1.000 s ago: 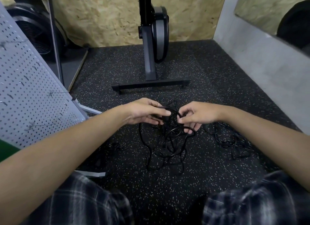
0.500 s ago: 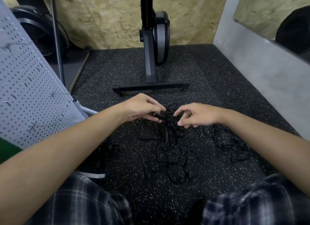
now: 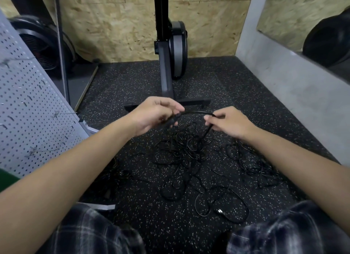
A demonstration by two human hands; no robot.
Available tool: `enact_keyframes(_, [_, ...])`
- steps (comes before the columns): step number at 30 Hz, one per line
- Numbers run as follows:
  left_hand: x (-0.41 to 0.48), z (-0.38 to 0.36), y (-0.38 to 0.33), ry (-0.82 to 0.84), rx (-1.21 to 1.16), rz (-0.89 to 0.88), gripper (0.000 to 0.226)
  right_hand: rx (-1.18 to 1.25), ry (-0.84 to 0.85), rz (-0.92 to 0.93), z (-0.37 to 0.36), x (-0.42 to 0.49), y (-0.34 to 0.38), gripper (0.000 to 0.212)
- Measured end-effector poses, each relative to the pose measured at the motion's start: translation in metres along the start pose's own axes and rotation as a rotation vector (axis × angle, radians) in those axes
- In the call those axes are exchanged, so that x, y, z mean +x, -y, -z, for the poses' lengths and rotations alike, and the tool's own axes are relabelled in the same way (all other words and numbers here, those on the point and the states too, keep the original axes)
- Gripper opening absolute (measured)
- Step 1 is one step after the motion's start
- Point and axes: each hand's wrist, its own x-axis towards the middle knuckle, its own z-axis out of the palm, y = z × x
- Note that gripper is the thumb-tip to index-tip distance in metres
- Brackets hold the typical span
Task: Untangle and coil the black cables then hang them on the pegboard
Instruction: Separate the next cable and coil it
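Observation:
A tangle of thin black cables point(image 3: 189, 159) lies spread on the speckled black rubber floor in front of my knees. My left hand point(image 3: 157, 115) grips the thick plug end of one cable point(image 3: 195, 112), fingers curled round it. My right hand point(image 3: 225, 122) pinches the same cable a short way along, so a short arc of it spans between both hands above the pile. From my right hand the cable drops into the tangle. A white pegboard point(image 3: 28, 111) with small metal hooks leans at the left.
A black exercise machine upright point(image 3: 166, 70) with a T-shaped foot stands just behind my hands. A black fan point(image 3: 41, 45) sits at the back left by the chipboard wall. A grey wall point(image 3: 295, 94) runs along the right. My plaid-clad knees fill the bottom edge.
Both hands have lifted from the pile and drawn apart, pulling one cable's end up into an arc between them. The tangle has dropped and spread wider on the floor.

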Motion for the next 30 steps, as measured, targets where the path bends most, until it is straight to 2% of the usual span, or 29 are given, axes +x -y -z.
enact_keyframes(4, [-0.002, -0.006, 0.013, 0.174, 0.433, -0.023, 0.048, 0.243, -0.153, 0.066, -0.006, 0.002, 0.005, 0.003])
enact_keyframes(8, [-0.001, -0.015, 0.019, 0.254, 0.536, -0.015, 0.053, 0.46, -0.284, 0.086, -0.015, 0.0, 0.02, 0.013])
enact_keyframes(13, [-0.004, -0.024, 0.022, 0.276, 0.707, -0.094, 0.041, 0.442, -0.109, -0.058, -0.01, -0.008, 0.032, 0.004])
enact_keyframes(15, [-0.005, -0.026, 0.023, 0.272, 0.778, -0.118, 0.036, 0.47, -0.067, -0.088, -0.011, -0.01, 0.036, 0.021])
enact_keyframes(17, [-0.005, -0.028, 0.025, 0.277, 0.845, -0.121, 0.033, 0.62, 0.0, -0.088, -0.009, -0.013, 0.041, 0.034])
enact_keyframes(19, [-0.005, -0.029, 0.028, 0.28, 0.885, -0.123, 0.032, 0.822, 0.081, -0.066, -0.007, -0.016, 0.047, 0.029])
enact_keyframes(21, [-0.003, -0.031, 0.032, 0.268, 0.901, -0.136, 0.031, 0.901, 0.14, -0.024, -0.007, -0.018, 0.054, 0.021])
enact_keyframes(25, [0.002, -0.034, 0.035, 0.146, 0.897, -0.152, 0.02, 0.774, 0.156, 0.057, -0.01, -0.02, 0.059, 0.023])
enact_keyframes(28, [0.005, -0.029, 0.033, -0.229, 0.819, -0.196, 0.013, 0.588, 0.114, 0.144, -0.002, -0.02, 0.057, 0.031])
enact_keyframes(30, [0.005, -0.026, 0.031, -0.428, 0.662, -0.265, 0.021, 0.561, 0.142, 0.173, 0.003, -0.021, 0.055, 0.033])
